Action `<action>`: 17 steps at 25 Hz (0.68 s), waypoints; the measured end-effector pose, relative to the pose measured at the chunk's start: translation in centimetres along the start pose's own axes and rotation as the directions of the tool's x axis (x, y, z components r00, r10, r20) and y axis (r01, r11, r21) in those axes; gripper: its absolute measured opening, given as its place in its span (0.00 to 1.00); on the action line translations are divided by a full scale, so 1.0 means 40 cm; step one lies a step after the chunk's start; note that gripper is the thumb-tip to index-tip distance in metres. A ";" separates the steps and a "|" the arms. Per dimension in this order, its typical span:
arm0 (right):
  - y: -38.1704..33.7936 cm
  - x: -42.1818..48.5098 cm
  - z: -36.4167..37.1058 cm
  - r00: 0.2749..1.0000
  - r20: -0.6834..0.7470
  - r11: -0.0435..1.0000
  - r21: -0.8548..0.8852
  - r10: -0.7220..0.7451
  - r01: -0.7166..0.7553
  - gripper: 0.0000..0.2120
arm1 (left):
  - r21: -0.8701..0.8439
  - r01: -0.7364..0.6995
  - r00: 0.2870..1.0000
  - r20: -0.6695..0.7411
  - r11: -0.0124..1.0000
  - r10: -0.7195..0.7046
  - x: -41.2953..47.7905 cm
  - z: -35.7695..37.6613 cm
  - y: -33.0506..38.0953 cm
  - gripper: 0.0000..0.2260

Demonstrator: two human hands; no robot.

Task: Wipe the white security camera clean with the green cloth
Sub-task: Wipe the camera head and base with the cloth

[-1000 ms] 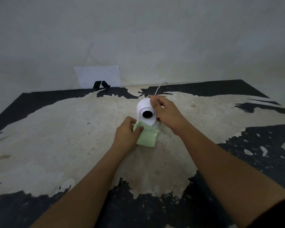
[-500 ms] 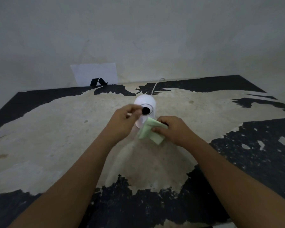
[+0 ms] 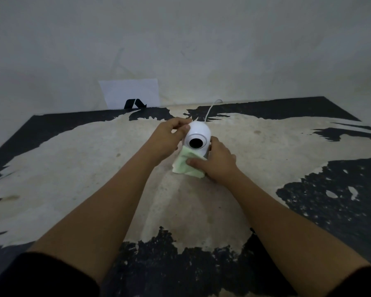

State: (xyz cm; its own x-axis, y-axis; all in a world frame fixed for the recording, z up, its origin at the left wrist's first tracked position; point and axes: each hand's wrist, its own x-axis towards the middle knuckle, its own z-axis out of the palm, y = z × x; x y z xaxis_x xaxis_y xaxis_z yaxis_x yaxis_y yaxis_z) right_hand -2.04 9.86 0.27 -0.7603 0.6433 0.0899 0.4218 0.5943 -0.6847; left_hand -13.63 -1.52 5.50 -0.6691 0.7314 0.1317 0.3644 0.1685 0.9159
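Gripping the white camera (image 3: 197,136) by its domed head, the left hand (image 3: 169,137) pinches it from the side, probably so it doesn't spin or tip. Meanwhile the right hand (image 3: 216,161) has the green cloth (image 3: 185,163) pressed under its fingers against the base, just below the dark lens. Camera's sitting toward the far edge of the worn table (image 3: 73,168), cable (image 3: 210,109) trailing off the back. No branding I can read on it. Only marking around is a black logo on the white sheet (image 3: 130,93) at the back, no legible text.
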 end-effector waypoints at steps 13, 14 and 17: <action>0.039 0.051 -0.102 0.992 0.113 0.971 -0.225 -0.057 0.082 0.14 | 0.001 -0.015 1.000 0.016 1.000 0.015 0.003 -0.002 0.002 0.13; 0.044 0.056 -0.111 0.994 0.087 0.961 -0.259 -0.073 0.093 0.10 | -0.009 -0.012 1.000 0.020 1.000 0.012 0.003 -0.003 0.001 0.13; 0.042 0.058 -0.111 0.991 0.097 0.964 -0.240 -0.093 0.114 0.17 | -0.027 -0.002 0.999 0.032 1.000 0.003 0.004 -0.008 -0.001 0.14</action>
State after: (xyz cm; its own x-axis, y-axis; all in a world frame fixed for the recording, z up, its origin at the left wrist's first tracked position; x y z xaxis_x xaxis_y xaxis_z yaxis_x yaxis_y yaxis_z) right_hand -0.87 14.50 2.54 -0.8407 0.5352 0.0828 0.4385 0.7623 -0.4760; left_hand -13.96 -1.63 5.62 -0.6470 0.7526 0.1221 0.3481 0.1491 0.9255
